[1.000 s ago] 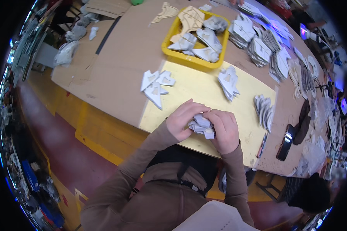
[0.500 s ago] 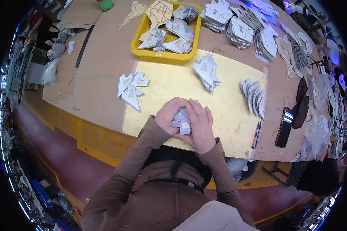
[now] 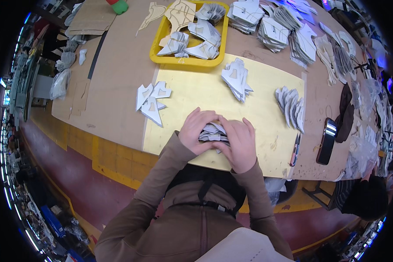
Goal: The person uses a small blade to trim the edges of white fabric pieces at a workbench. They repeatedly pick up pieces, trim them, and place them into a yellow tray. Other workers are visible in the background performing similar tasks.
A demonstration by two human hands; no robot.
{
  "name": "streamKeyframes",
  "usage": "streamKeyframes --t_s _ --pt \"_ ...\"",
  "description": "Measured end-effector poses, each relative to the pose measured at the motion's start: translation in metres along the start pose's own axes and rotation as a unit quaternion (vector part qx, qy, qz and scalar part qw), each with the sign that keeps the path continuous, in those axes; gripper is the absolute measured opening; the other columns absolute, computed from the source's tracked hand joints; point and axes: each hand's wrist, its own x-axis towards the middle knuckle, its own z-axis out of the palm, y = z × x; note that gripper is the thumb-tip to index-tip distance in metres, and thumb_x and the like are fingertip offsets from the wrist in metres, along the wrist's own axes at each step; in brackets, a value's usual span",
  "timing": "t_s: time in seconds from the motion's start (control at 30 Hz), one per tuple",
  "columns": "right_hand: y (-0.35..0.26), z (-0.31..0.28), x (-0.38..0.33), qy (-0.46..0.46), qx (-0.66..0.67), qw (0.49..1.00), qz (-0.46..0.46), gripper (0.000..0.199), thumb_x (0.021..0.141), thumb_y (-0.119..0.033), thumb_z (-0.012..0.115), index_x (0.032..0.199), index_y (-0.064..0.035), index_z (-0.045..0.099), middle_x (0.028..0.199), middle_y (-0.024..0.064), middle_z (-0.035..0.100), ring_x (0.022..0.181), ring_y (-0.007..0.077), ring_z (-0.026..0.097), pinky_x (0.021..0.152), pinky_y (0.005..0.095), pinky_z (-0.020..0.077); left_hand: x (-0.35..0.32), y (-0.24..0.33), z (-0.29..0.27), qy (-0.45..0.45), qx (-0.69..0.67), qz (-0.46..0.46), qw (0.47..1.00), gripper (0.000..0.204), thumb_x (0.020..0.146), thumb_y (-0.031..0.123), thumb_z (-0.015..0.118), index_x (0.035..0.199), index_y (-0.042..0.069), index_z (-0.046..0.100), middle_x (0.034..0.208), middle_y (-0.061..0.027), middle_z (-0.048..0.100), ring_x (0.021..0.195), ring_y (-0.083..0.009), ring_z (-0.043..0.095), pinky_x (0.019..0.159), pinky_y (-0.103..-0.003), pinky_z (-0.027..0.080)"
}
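Between my two hands, near the front edge of a yellow board [image 3: 196,94], is a stack of grey-white cut pieces [image 3: 214,132]. My left hand [image 3: 197,131] is wrapped round the stack's left side. On its right side, my right hand [image 3: 240,144] presses with thumb and fingers. Part of the stack is hidden under my fingers. Left of my hands lies a small group of white cut pieces [image 3: 152,105], overlapping one another. Beyond my hands sits another pile of white pieces [image 3: 236,78], and a fanned row of curved pieces [image 3: 289,107] rests farther right.
A yellow tray [image 3: 187,62] holding bundles of cut pieces stands at the far side. Several tied stacks [image 3: 273,35] lie at the back right. A pen-like tool [image 3: 295,149] and a black phone [image 3: 326,142] lie to the right. Another person [image 3: 364,198] is at the right edge.
My hands have shifted slightly right with the stack, and its layered edges now show more between them. My view has also moved a little.
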Motion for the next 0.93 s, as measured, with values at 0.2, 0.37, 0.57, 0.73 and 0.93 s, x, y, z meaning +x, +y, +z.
streamKeyframes --t_s 0.2,0.37,0.57,0.73,0.93 --pt "0.001 -0.009 0.006 0.030 0.118 0.990 0.068 0.036 0.084 -0.009 0.066 0.120 -0.0029 0.061 0.100 0.0130 0.064 0.098 0.0299 0.060 0.095 0.0419 0.0415 0.002 0.001 0.004 0.004 0.023 -0.016 1.000 0.057 0.069 0.023 0.082 0.118 0.010 0.055 0.111 -0.0082 0.062 0.109 -0.0286 0.057 0.108 -0.050 0.031" --pt "0.006 -0.016 0.002 -0.003 0.180 0.970 0.165 0.017 0.089 0.001 0.058 0.103 0.0043 0.066 0.094 0.0156 0.065 0.088 0.0246 0.062 0.081 0.0305 0.0477 -0.001 -0.002 0.004 -0.007 0.005 -0.025 1.000 0.056 0.071 0.024 0.081 0.119 0.010 0.055 0.112 -0.0072 0.063 0.109 -0.0254 0.058 0.109 -0.048 0.031" --pt "0.001 -0.016 0.008 0.096 0.220 0.955 0.172 0.013 0.085 0.002 0.064 0.097 0.0007 0.067 0.085 0.0140 0.065 0.081 0.0258 0.062 0.072 0.0323 0.0483 0.001 0.001 0.004 -0.016 0.016 -0.018 1.000 0.059 0.069 0.021 0.083 0.119 0.008 0.054 0.114 -0.0066 0.064 0.107 -0.0237 0.060 0.109 -0.047 0.030" --pt "0.008 -0.028 0.020 0.193 0.043 0.977 0.083 0.011 0.083 0.003 0.065 0.094 0.0033 0.067 0.085 0.0135 0.066 0.080 0.0250 0.063 0.072 0.0323 0.0485 -0.001 0.000 0.003 -0.036 -0.028 -0.055 0.997 0.054 0.069 0.019 0.083 0.113 0.008 0.055 0.117 -0.0080 0.062 0.112 -0.0248 0.059 0.109 -0.047 0.031" --pt "0.008 -0.032 0.031 0.084 -0.071 0.994 0.019 0.017 0.082 0.004 0.066 0.097 -0.0044 0.069 0.100 0.0113 0.066 0.091 0.0258 0.061 0.077 0.0354 0.0478 0.001 -0.001 0.005 0.030 -0.016 0.001 0.999 0.054 0.070 0.018 0.083 0.113 0.012 0.052 0.148 -0.0130 0.037 0.134 -0.0383 0.036 0.114 -0.048 0.022"
